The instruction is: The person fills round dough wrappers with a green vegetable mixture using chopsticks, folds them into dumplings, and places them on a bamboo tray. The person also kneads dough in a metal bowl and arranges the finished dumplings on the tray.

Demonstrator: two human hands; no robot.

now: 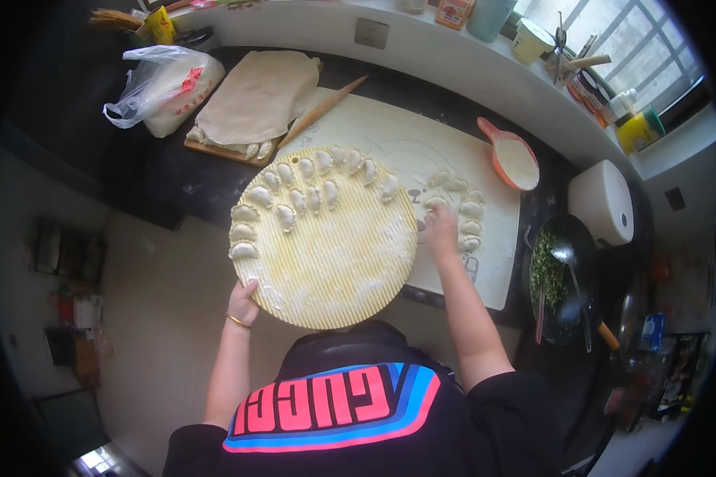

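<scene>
Yellow, round, ridged tray [334, 262] bearing pale crescent dumplings [286, 217] was gripped by left hand [244, 303] at near-left rim; to its right, right hand [442, 229] touched another dumpling [435, 203] on cream rectangular mat [497, 266], finger closure unclear.

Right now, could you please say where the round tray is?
In the head view, the round tray is near centre, gripped at its lower left by the left hand, overlapping the pale mat.

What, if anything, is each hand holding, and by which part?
The left hand holds the round ribbed tray by its lower-left rim. The right hand is at a dumpling; whether gripped cannot be told.
</scene>
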